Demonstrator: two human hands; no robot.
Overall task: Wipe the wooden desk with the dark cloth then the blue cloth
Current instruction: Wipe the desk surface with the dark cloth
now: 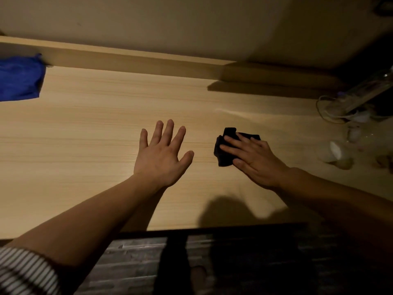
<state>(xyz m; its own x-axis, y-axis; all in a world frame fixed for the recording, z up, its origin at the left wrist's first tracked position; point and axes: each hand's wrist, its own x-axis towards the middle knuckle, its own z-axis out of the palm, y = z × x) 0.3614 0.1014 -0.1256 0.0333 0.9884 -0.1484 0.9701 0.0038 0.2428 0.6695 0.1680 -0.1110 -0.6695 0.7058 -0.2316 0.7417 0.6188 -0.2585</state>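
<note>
- Dark cloth on wooden desk, right of centre; right hand presses it, fingers straight.
- Left hand spread, empty.
- Blue cloth: far-left edge.
- Clear bottle, right edge; contents unclear.

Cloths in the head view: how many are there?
2. The dark cloth lies right of centre, pressed under the right hand. The blue cloth is at the far left by the back ledge, partly cut off by the frame.
</note>
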